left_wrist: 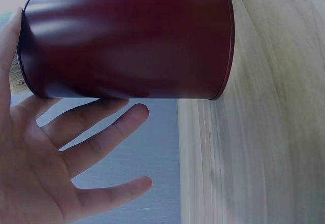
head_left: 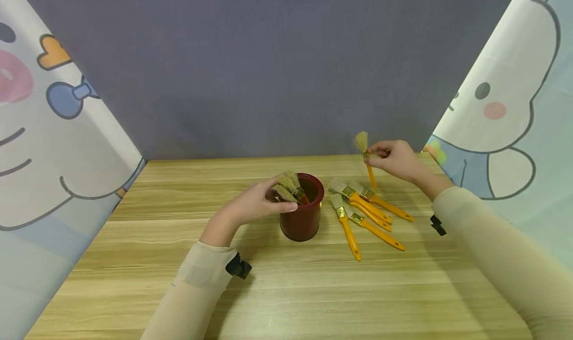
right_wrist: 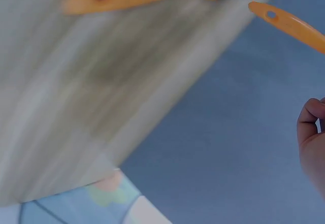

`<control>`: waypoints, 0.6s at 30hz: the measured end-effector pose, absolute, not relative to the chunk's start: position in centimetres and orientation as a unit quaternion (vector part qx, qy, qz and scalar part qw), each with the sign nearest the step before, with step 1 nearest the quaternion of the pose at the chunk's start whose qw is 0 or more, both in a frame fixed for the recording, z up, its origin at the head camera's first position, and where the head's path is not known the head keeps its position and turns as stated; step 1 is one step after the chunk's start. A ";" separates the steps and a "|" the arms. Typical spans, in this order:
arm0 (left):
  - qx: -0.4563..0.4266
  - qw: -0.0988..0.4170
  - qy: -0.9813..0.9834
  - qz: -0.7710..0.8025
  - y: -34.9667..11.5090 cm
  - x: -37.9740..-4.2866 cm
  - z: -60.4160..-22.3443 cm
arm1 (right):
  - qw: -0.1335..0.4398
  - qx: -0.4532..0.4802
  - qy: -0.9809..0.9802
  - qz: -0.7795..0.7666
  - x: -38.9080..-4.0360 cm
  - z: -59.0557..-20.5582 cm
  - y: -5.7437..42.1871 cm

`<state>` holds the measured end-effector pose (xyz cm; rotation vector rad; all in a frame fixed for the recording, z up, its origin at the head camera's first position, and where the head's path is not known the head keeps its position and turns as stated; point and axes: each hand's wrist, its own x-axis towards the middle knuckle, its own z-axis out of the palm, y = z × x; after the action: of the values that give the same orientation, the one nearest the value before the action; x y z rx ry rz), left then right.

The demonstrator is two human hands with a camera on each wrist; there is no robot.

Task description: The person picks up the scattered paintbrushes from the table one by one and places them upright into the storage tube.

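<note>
A dark red can [head_left: 301, 223] stands upright on the table, bristle ends up on the paintbrushes [head_left: 290, 181] inside it. My left hand [head_left: 255, 200] rests at its left rim, thumb along the near side. In the left wrist view the fingers [left_wrist: 104, 142] are spread and mostly straight, some touching the can wall. At the back right, my right hand [head_left: 396, 160] pinches a paintbrush [head_left: 370, 173] near its metal band, bristles up and orange handle down. In the right wrist view that handle [right_wrist: 289, 23] shows above part of the right hand [right_wrist: 314, 148].
Several orange-handled paintbrushes [head_left: 364, 205] lie in a loose group right of the can, bristles toward it. A grey wall [head_left: 286, 71] rises behind the wooden table [head_left: 179, 190]. Cartoon-printed panels [head_left: 501, 116] flank both sides.
</note>
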<state>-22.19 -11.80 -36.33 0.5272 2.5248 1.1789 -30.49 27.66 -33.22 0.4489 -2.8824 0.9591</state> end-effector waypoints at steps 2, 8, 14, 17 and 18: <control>0.183 0.154 0.879 0.412 -11.8 -22.2 -36.4 | 0.035 0.142 -0.935 0.324 -30.2 -32.1 27.1; 0.183 0.155 0.879 0.413 -11.9 -22.3 -36.5 | 0.039 0.156 -0.921 0.353 -29.2 -29.2 25.0; 0.181 0.158 0.878 0.415 -12.0 -22.4 -36.4 | 0.044 0.185 -0.911 0.365 -28.1 -27.1 22.7; 0.179 0.159 0.882 0.406 -12.0 -22.4 -36.4 | 0.052 0.199 -0.902 0.378 -27.6 -26.3 21.7; 0.179 0.158 0.883 0.403 -12.0 -22.4 -36.4 | 0.054 0.204 -0.898 0.386 -27.4 -26.1 21.4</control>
<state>-22.40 -11.99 -36.35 0.5116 2.5255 1.1536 -27.44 21.36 -26.09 0.6203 -2.7273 1.1736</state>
